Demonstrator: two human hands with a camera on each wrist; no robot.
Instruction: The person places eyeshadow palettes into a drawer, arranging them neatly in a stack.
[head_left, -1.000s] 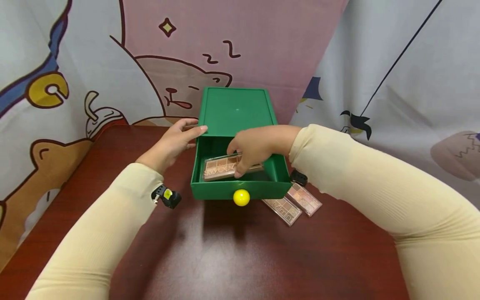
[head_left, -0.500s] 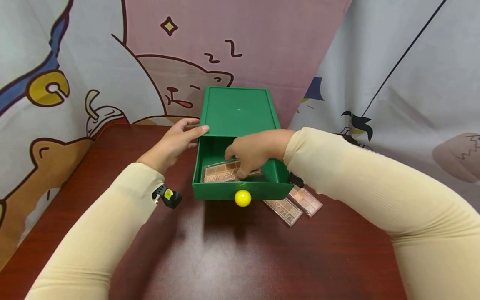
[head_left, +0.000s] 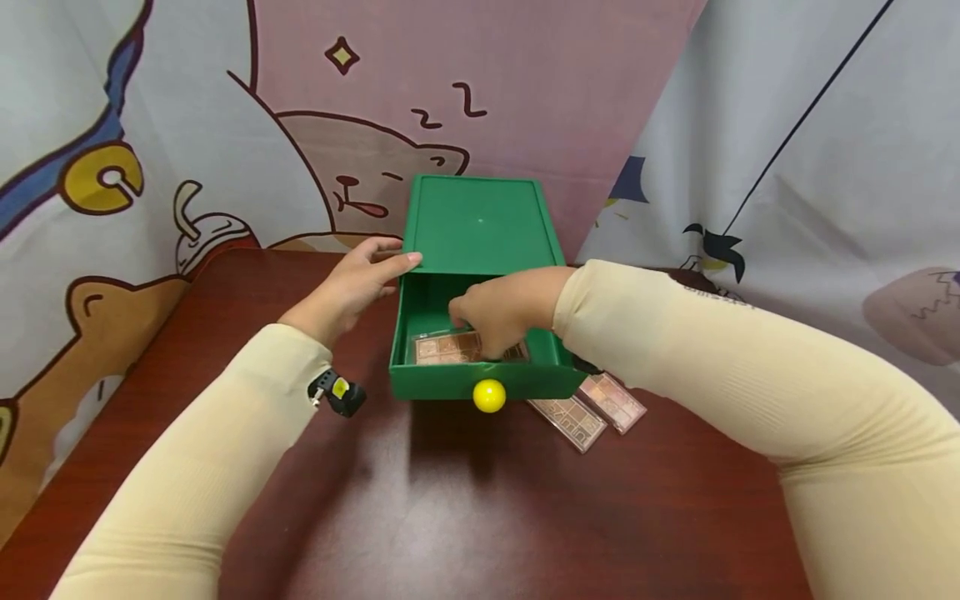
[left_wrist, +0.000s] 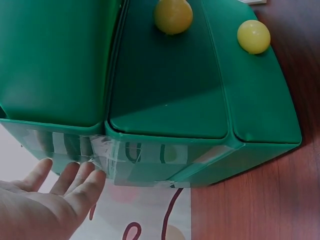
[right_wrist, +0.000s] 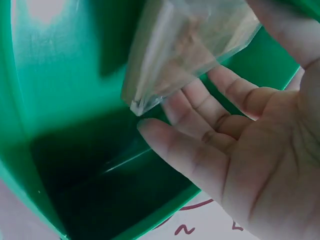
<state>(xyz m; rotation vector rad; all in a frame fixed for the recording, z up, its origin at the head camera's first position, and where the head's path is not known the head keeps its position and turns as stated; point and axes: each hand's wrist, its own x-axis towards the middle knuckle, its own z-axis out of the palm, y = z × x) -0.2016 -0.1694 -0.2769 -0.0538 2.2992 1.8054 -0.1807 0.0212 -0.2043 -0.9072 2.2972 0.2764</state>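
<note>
A green drawer cabinet has its top drawer pulled out, a yellow knob on the front. Inside that drawer my right hand grips an eyeshadow palette between thumb and fingers. In the right wrist view the clear-cased palette is tilted above the drawer floor, fingertips along its edge. My left hand steadies the cabinet's left side, thumb on the top edge. The left wrist view shows the left hand's fingers fairly straight against the taped side wall.
Two more eyeshadow palettes, one brownish and one pinkish, lie on the dark red table right of the drawer. Lower drawers with yellow knobs are closed. A printed curtain hangs behind.
My right hand has lowered the palette deeper into the drawer, so the drawer front now hides its lower edge. The left hand stays at the cabinet's side.
</note>
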